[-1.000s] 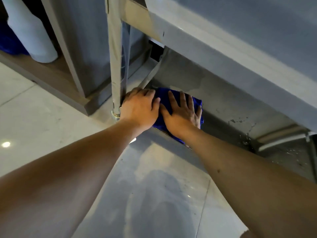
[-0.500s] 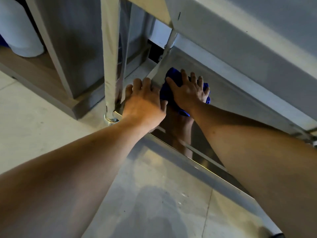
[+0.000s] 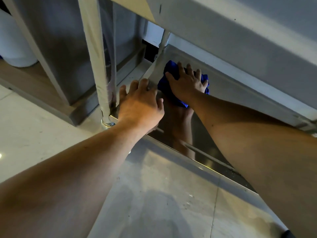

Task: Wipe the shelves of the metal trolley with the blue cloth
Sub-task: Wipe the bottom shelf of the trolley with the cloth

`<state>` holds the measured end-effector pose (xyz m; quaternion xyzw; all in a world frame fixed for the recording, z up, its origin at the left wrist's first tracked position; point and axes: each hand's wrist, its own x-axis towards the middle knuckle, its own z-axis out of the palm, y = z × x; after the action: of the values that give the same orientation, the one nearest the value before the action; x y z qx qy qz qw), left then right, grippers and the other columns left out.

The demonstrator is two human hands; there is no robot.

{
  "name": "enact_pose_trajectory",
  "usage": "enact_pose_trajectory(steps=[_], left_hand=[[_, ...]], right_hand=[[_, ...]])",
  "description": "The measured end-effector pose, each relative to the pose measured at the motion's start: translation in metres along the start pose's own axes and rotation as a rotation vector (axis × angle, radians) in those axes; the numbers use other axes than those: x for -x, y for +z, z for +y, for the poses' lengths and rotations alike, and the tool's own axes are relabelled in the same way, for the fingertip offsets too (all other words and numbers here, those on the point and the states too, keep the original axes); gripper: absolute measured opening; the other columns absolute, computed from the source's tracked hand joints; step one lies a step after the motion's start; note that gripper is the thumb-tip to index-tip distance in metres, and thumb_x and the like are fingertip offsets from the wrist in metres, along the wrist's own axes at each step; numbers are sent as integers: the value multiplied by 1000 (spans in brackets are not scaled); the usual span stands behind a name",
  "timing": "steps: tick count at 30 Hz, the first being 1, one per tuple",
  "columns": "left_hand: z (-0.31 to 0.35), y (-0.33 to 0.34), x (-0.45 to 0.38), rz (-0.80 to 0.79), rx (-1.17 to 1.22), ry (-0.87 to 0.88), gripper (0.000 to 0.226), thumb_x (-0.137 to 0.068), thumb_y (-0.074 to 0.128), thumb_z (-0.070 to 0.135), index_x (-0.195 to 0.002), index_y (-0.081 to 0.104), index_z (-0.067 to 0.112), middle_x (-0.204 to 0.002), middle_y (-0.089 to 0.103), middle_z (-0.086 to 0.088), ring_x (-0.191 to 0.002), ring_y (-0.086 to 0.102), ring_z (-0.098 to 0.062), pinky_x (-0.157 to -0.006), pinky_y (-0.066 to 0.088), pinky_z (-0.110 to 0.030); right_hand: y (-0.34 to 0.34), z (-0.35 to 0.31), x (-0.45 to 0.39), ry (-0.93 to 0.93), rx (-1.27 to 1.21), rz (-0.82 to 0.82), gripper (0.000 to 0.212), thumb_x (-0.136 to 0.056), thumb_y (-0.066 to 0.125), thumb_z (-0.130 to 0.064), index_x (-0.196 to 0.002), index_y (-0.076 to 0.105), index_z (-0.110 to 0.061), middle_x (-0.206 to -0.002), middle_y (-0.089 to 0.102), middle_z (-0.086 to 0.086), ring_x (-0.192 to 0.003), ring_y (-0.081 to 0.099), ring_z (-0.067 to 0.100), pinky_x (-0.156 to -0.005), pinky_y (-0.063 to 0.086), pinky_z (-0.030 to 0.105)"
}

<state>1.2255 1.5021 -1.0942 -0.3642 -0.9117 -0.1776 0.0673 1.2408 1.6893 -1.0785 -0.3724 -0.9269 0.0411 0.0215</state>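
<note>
The metal trolley's bottom shelf point(image 3: 228, 93) is a shiny steel sheet low above the floor, reflecting my arm. A folded blue cloth point(image 3: 167, 86) lies near its far left corner. My right hand point(image 3: 187, 83) presses flat on the cloth with fingers spread. My left hand point(image 3: 139, 107) rests open on the shelf's left front corner, beside the trolley's front leg point(image 3: 95, 54), fingers touching the left rim. The upper shelf point(image 3: 231, 26) overhangs above.
A grey cabinet point(image 3: 56, 48) on a wooden plinth stands left of the trolley. A white cylinder point(image 3: 15, 47) sits at the far left. Pale floor tiles point(image 3: 34, 127) lie in front, and the shelf's front lip point(image 3: 197, 165) runs diagonally.
My right hand has pushed the blue cloth away from the front edge to the shelf's far left corner. My left hand has stayed at the front corner.
</note>
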Motion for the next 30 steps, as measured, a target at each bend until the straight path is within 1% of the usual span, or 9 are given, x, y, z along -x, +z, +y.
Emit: enact_pose_trajectory(steps=[4, 8, 11, 14, 17, 21, 24, 27, 30], left_hand=[[-1, -2, 1, -4, 27, 4, 34, -91, 40, 45, -108, 61, 23, -125, 55, -5, -120, 49, -27, -104, 39, -53], [2, -5, 0, -36, 44, -23, 33, -90, 39, 44, -105, 61, 24, -134, 51, -4, -126, 45, -27, -107, 36, -53], [5, -9, -1, -77, 35, -39, 33, -94, 43, 44, -112, 62, 24, -141, 46, -4, -132, 41, -27, -109, 32, -51], [6, -10, 1, -74, -2, -26, 36, -95, 44, 42, -120, 61, 22, -141, 46, -7, -132, 41, -28, -107, 33, -51], [10, -12, 0, -99, -30, -54, 37, -94, 45, 39, -123, 61, 21, -141, 46, -8, -132, 41, -30, -108, 34, -52], [34, -20, -5, -161, -73, -119, 39, -87, 56, 33, -123, 61, 18, -140, 49, -11, -133, 40, -33, -109, 34, -52], [55, -15, -4, -163, 18, -19, 42, -91, 57, 30, -131, 57, 20, -140, 50, -8, -135, 41, -31, -112, 33, -52], [69, -3, -1, -178, 132, 116, 48, -96, 55, 28, -143, 49, 21, -146, 50, -4, -138, 41, -26, -116, 31, -47], [86, 6, 4, -201, 180, 219, 47, -96, 52, 27, -142, 50, 22, -147, 51, -2, -141, 39, -26, -117, 30, -49]], right_hand=[[0, 1, 26, -16, 12, -20, 72, -96, 24, -73, -159, 9, -40, -170, 6, 1, -154, 1, 37, -117, 5, 69], [0, 7, 76, -16, -6, -22, 72, -97, 23, -73, -159, 7, -41, -170, 5, 2, -154, -1, 37, -118, 1, 68], [-1, 11, 116, 18, -15, -43, 72, -96, 20, -74, -159, 3, -43, -170, 0, 0, -154, -5, 35, -118, -3, 66], [-5, 16, 147, 42, -42, -92, 73, -95, 19, -74, -159, 0, -42, -170, -5, -1, -154, -10, 34, -119, -6, 64], [-9, 20, 170, 67, -48, -102, 76, -95, 19, -74, -159, 0, -39, -170, -5, 1, -154, -10, 34, -119, -7, 64], [-10, 32, 187, 115, -51, -103, 74, -97, 20, -72, -160, -1, -38, -170, -5, 0, -154, -11, 33, -120, -7, 62], [-11, 50, 177, 180, -76, -80, 73, -97, 20, -71, -160, 1, -39, -170, -4, -2, -154, -10, 32, -120, -6, 63], [-11, 72, 155, 223, -61, -44, 73, -96, 21, -72, -160, 3, -40, -170, -1, -1, -154, -7, 33, -120, -5, 63], [-9, 94, 132, 219, -27, -16, 74, -95, 19, -75, -159, 6, -41, -170, 4, -2, -154, -3, 33, -119, -1, 64]])
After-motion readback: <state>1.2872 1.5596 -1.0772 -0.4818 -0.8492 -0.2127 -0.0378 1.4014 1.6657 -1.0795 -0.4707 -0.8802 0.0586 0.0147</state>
